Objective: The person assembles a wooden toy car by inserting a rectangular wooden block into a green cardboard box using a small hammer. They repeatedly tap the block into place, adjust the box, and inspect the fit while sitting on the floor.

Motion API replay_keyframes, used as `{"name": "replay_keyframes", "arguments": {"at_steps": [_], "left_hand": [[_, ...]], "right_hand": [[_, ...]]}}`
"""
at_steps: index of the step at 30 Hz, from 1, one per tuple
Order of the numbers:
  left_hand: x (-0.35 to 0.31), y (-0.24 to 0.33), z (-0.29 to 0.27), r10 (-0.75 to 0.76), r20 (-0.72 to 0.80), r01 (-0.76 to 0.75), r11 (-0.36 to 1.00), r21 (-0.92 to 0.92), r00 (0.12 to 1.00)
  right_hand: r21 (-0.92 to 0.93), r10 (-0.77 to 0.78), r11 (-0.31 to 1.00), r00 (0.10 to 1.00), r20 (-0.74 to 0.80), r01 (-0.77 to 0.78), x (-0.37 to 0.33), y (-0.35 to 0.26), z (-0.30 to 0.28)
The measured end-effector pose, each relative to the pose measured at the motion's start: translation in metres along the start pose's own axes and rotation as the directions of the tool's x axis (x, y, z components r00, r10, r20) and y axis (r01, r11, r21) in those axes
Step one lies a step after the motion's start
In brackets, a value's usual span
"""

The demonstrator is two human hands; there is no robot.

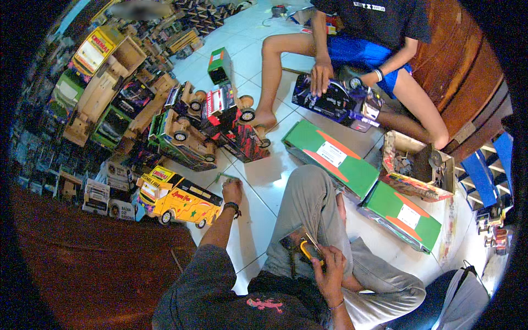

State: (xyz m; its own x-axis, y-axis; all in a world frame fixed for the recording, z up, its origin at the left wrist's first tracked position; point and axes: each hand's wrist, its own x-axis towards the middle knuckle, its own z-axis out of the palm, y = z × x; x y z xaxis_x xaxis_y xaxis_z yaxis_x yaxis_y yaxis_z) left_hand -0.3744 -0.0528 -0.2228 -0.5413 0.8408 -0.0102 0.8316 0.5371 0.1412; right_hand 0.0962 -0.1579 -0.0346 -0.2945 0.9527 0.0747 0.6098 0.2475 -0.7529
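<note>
My left hand reaches down to the tiled floor beside the yellow toy bus. Its fingers are closed near a small greenish piece; what they pinch is too small to name. My right hand, by my bent knee, is closed on a yellow-and-black handled tool. A dark flat piece and a thin pale stick lie against this tool, and its exact kind cannot be made out. The toy bus stands on its wheels, with black windows and coloured stars on its side.
Opposite, a person's hand rests on a dark toy vehicle. Two green-and-orange boxes lie between us, beside an open carton of small parts. Wooden toy trucks crowd the left; another green box stands farther back.
</note>
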Motion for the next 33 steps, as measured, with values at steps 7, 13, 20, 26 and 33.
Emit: {"name": "replay_keyframes", "arguments": {"at_steps": [7, 13, 20, 26, 33], "left_hand": [[-0.056, 0.120, -0.109, 0.073, -0.190, -0.193, 0.632, -0.750, 0.979], [-0.127, 0.226, -0.220, 0.305, -0.423, -0.514, 0.356, -0.780, 0.853], [-0.194, 0.335, -0.253, 0.585, -0.421, -0.477, -0.066, -0.876, 0.693], [-0.229, 0.383, -0.271, 0.782, -0.486, -0.549, -0.226, -0.805, 0.390], [-0.240, 0.399, -0.284, 0.907, -0.386, -0.578, -0.225, -0.784, 0.171]], "right_hand": [[0.185, 0.133, 0.977, 0.976, -0.172, -0.101, -0.001, 0.012, -0.034], [0.285, 0.149, 0.957, 0.941, -0.304, -0.060, 0.020, 0.009, -0.073], [0.407, 0.085, 0.907, 0.900, -0.427, 0.107, 0.029, -0.029, -0.147], [0.471, 0.130, 0.863, 0.819, -0.558, 0.184, 0.004, -0.031, -0.189], [0.740, 0.316, 0.616, 0.776, -0.545, 0.269, -0.012, -0.017, -0.196]]}}
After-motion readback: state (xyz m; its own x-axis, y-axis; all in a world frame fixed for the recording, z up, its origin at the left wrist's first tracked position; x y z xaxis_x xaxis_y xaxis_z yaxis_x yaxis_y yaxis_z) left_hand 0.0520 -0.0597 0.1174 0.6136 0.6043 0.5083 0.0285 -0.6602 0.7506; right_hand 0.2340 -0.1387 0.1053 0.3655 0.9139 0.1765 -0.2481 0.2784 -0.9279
